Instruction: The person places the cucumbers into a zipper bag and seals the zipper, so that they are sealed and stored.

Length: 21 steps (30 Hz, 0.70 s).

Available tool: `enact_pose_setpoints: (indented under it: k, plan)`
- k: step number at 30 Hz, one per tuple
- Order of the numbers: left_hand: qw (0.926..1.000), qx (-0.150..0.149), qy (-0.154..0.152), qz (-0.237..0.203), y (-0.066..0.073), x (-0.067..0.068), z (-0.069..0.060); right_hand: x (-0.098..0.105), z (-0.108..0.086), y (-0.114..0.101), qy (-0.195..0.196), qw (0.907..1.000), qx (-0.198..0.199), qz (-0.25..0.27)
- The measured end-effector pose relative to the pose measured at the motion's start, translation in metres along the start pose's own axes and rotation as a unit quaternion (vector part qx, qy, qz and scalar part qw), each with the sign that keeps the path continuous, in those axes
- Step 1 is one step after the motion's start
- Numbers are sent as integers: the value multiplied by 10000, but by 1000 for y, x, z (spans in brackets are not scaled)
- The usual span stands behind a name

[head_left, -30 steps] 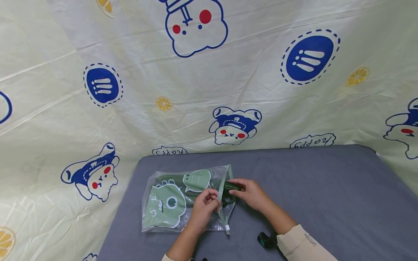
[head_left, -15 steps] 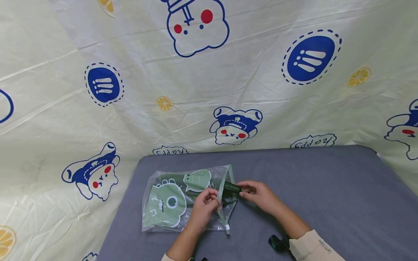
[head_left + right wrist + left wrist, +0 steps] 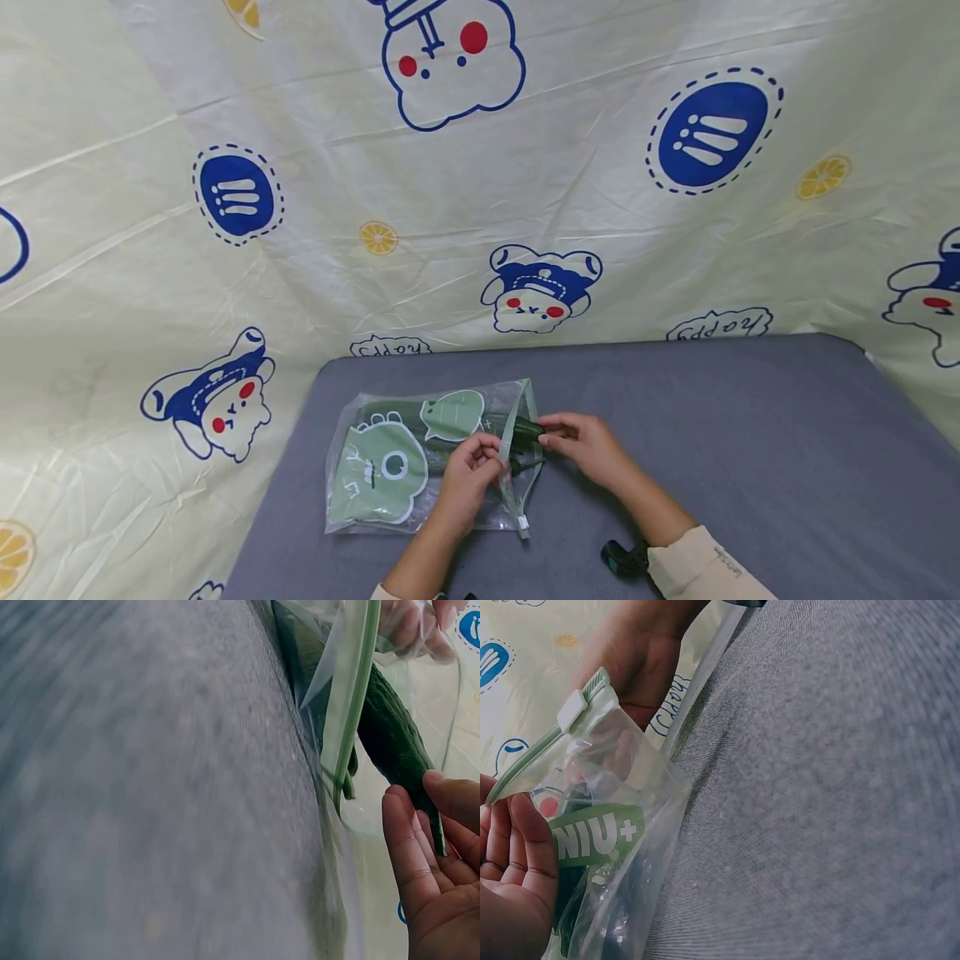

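Observation:
A clear zip bag (image 3: 382, 475) with green cartoon prints lies flat on the table, its mouth facing right and parted. Inside are long dark-green cucumbers, seen through the plastic. My left hand (image 3: 467, 482) pinches the upper lip of the mouth, near the green zip strip (image 3: 351, 690). At the opening, my right hand (image 3: 588, 448) holds the stem end of one cucumber (image 3: 394, 735) between thumb and fingers. That end sticks out past the lip; the rest is within the bag. Below it, a second cucumber's stem (image 3: 349, 787) shows at the mouth.
A grey cloth-covered table (image 3: 735, 450) stretches to the right of the bag. Behind it hangs a pale printed sheet (image 3: 435, 183). The white zip slider (image 3: 572, 711) sits at the strip's near end. A black wrist device (image 3: 622, 560) is by the right sleeve.
My right hand first moved right, with more of the cucumber's end showing, then came partway back left toward the bag. My left hand and the bag have hardly moved.

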<state>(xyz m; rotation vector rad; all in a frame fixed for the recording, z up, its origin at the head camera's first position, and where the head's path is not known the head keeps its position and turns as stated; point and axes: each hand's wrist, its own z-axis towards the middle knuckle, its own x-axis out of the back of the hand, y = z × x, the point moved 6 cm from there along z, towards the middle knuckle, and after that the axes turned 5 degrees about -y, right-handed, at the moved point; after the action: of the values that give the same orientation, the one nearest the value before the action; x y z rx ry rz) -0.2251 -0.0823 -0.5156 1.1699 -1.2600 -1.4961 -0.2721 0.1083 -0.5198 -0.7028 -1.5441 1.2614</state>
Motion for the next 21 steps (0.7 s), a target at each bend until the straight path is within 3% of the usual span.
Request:
enact_pose_setpoints:
  k: [9, 16, 21]
  plan:
    - [9999, 45, 75, -114, -2, 2, -1, -12, 7, 0, 170, 9998, 45, 63]
    - [9999, -35, -118, -1, -1, 0, 0, -18, 12, -4, 258, 9995, -91, -173]
    - [9997, -69, -221, 0, 0, -2, 0, -24, 17, -2, 299, 9994, -184, -14]
